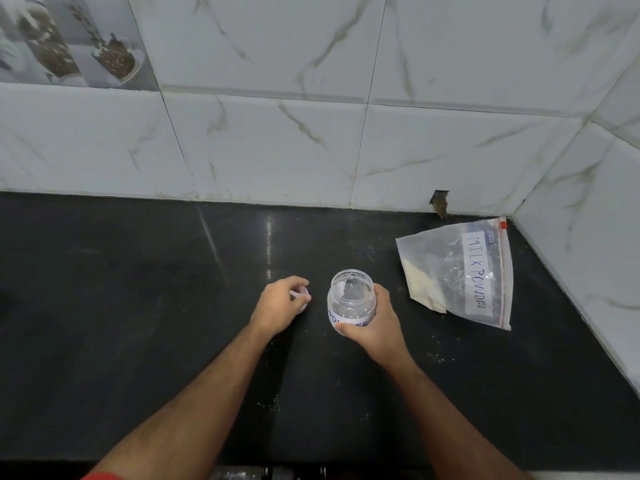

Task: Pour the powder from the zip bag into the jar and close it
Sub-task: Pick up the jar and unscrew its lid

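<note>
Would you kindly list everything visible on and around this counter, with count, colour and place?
jar: one, clear with a white label, open, upright on the counter at centre, held by the right hand.
lid: one, pale, left of the jar, mostly hidden under the left hand.
zip bag: one, clear, labelled MILK POWDER, pale powder inside, lying flat near the right corner.
counter: one, black.
wall tiles: white marble-patterned, behind and right.
left hand: fingers curled on the lid.
right hand: fingers wrapped round the jar.
</note>
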